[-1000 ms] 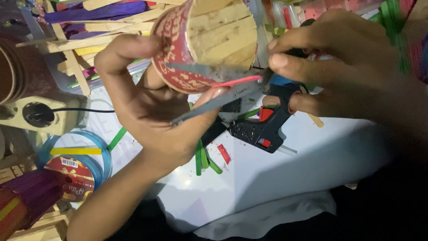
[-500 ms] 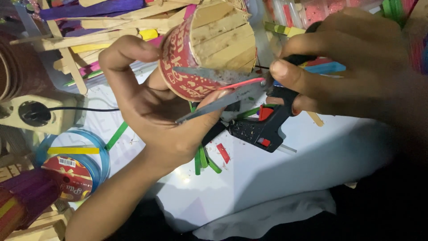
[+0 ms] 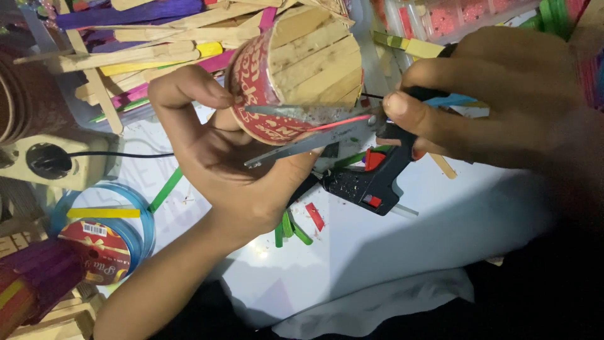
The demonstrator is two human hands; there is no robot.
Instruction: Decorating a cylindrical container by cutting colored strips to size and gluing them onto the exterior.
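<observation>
My left hand (image 3: 220, 160) grips a red paper cup (image 3: 255, 82) whose bottom is covered with glued wooden craft sticks (image 3: 314, 60). The cup lies on its side, its base turned toward me. My right hand (image 3: 497, 107) holds black-handled scissors (image 3: 302, 129), their blades partly apart around a thin red stick (image 3: 343, 121) at the cup's lower edge. The fingers of my left hand press under the lower blade.
A black hot glue gun (image 3: 371, 179) lies on the white table (image 3: 440, 220) below the scissors. Green sticks (image 3: 289, 226) and a red scrap (image 3: 316, 216) lie near it. A ribbon spool (image 3: 104, 236) and a power socket (image 3: 53, 160) sit at the left, loose coloured sticks (image 3: 145, 47) behind.
The scissor blades have closed further on the red stick. My left hand has turned the cup slightly and shifted its grip upward.
</observation>
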